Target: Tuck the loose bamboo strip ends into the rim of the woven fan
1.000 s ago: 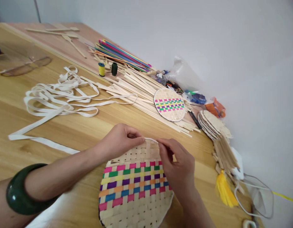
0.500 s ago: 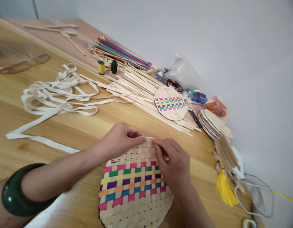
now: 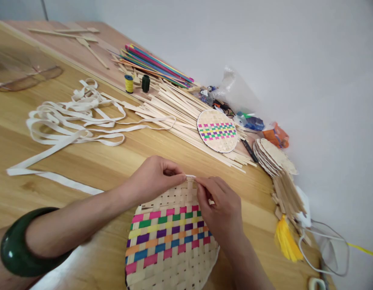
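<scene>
A round panel woven of flat pale strips (image 3: 166, 225), with pink, green, yellow, purple, orange and blue bands, stands tilted towards me at the table's front. Along its upper edge runs white fabric tape (image 3: 190, 176). My left hand (image 3: 157, 177) pinches the tape and rim between thumb and fingers. Just to the right, my right hand (image 3: 221, 207) is closed in a pinch on the same rim, with a short bit of tape showing between both hands. A long loose white tape (image 3: 68, 183) leads from behind my left forearm to a tangled heap (image 3: 74, 114).
Behind lie pale strips (image 3: 174, 117), coloured strips (image 3: 162, 66), a yellow spool (image 3: 128, 83), a dark spool (image 3: 145, 83) and a smaller woven disc (image 3: 217, 131). Stacked pale round pieces (image 3: 274, 155), a yellow tassel (image 3: 287, 239) and a cable (image 3: 325, 270) lie right. Glasses (image 3: 29, 79) rest left.
Both hands keep their pinch at the rim in almost the same place. The panel's tilt shifts very slightly, and the view moves a little.
</scene>
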### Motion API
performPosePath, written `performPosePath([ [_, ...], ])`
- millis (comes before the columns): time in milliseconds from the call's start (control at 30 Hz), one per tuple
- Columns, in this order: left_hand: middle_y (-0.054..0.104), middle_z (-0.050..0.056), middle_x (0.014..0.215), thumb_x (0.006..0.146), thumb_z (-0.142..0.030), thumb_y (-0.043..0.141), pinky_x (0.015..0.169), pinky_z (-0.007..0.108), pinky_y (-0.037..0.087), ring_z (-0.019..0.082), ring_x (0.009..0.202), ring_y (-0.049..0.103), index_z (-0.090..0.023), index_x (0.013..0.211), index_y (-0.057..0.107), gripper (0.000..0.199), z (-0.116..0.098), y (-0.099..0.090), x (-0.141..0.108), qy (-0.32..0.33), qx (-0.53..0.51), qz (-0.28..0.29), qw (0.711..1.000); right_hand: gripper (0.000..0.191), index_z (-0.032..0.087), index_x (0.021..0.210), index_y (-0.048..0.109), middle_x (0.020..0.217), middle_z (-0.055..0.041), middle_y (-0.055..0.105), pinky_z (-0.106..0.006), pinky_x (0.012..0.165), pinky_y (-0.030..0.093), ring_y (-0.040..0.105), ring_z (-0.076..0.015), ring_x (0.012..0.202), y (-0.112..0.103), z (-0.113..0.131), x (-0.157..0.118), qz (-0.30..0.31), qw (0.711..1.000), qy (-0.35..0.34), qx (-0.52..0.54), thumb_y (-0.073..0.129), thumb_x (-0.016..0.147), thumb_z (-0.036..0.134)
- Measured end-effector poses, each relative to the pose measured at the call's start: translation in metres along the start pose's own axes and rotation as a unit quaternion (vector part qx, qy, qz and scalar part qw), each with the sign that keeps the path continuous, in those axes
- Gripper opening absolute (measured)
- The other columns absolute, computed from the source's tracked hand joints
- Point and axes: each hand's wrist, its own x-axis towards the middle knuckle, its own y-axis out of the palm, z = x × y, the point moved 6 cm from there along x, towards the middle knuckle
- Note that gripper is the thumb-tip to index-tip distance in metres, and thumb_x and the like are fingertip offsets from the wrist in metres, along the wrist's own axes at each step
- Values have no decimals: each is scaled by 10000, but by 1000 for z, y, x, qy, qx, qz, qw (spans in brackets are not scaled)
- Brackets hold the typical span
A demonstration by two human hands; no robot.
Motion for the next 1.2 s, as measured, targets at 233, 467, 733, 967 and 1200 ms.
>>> performPosePath([
  [233,661,-7,588,766,-317,579,521,214,383,142,589,560,-167,657,718,232,-5,3,-5,54,76,-14,995,218,173,790,606,606,-17,556,-272,562,395,508,-154,597,0,10,-1,37,997,-34,-62,444,881,60],
  [467,678,-5,615,762,-272,565,524,209,390,143,606,568,-170,686,731,209,-4,13,-8,66,60,14,996,280,179,626,524,595,-27,524,-306,529,318,483,-167,595,7,18,-3,77,989,-46,-118,446,856,39],
  [733,682,10,624,724,-341,619,519,226,401,156,601,577,-157,680,741,225,3,4,-1,-23,-2,-1,1000,117,176,831,599,668,-4,621,-257,548,370,579,-125,608,-5,8,-1,5,997,2,-80,513,905,145],
  [967,708,20,678,729,-314,604,571,226,429,159,653,590,-152,690,739,214,0,11,-4,11,-27,25,999,205,185,708,581,593,-5,582,-272,523,365,543,-137,571,1,17,-1,2,993,-44,-108,519,892,118],
  [1200,680,3,647,738,-354,639,503,212,393,129,580,545,-159,710,746,225,-3,5,-3,-10,-50,32,998,133,189,807,684,865,-68,689,-284,648,478,611,-189,824,-31,-32,7,-90,988,108,58,586,875,248],
])
